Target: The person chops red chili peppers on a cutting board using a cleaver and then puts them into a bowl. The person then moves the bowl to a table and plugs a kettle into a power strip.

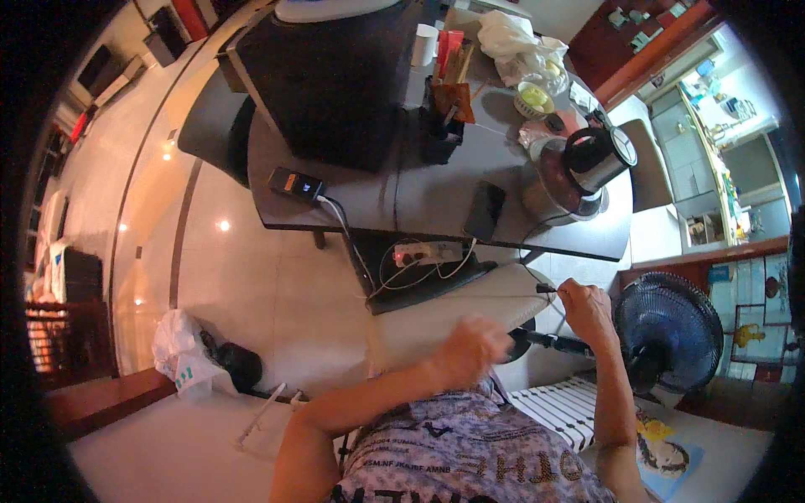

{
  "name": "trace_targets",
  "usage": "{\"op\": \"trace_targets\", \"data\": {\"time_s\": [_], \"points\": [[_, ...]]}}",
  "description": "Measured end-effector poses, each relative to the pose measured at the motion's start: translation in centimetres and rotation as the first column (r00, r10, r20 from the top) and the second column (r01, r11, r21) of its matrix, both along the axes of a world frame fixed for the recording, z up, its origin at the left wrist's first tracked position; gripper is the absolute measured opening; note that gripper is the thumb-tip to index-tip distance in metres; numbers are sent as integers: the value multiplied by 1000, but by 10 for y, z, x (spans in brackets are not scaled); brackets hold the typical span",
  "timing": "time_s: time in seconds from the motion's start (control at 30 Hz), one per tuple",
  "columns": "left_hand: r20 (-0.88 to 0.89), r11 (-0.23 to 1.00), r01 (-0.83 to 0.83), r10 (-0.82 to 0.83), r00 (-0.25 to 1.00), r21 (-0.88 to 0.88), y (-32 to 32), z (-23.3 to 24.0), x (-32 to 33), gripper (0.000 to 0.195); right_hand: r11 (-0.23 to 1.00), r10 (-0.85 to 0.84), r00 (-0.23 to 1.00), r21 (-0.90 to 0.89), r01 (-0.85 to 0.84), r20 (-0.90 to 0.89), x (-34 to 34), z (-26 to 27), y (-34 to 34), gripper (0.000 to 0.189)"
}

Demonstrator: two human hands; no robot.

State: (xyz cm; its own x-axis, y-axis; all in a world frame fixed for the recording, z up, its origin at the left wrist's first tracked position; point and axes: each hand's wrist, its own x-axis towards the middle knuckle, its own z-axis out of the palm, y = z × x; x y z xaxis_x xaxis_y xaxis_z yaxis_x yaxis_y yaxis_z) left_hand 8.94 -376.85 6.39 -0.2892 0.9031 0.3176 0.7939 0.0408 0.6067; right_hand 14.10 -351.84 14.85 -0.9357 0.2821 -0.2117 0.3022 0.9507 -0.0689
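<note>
My right hand (585, 308) pinches a thin dark cord with a small black plug (546, 288) at its end. Dark cord also runs from the table's right part down towards this hand. Blurred by motion, my left hand (478, 349) is in front of my chest, its fingers curled. Whether it holds anything cannot be made out. Below both hands' level and beyond them is a beige chair seat or board (465, 308), with a power strip (427, 253) resting near it on a black surface. A red light glows on the strip, and white cables lie around it.
The dark table (440, 195) carries a power bank (295, 185), a smartphone (484, 210), a steel kettle (600, 160) on a clear container, a bowl (533, 100) and a large black box (333, 82). A standing fan (670, 333) is right of my arm. White bags (188, 352) lie at left.
</note>
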Motion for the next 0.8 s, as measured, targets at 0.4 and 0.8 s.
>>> {"op": "trace_targets", "data": {"time_s": [0.4,0.8], "points": [[550,434,-556,834,-50,-708,-144,-97,20,59,854,-394,912,-322,409,113,-14,-185,109,48],[704,204,-676,276,-654,-708,-110,-101,47,39,893,-201,970,-382,239,136,-3,-203,93,35]]}}
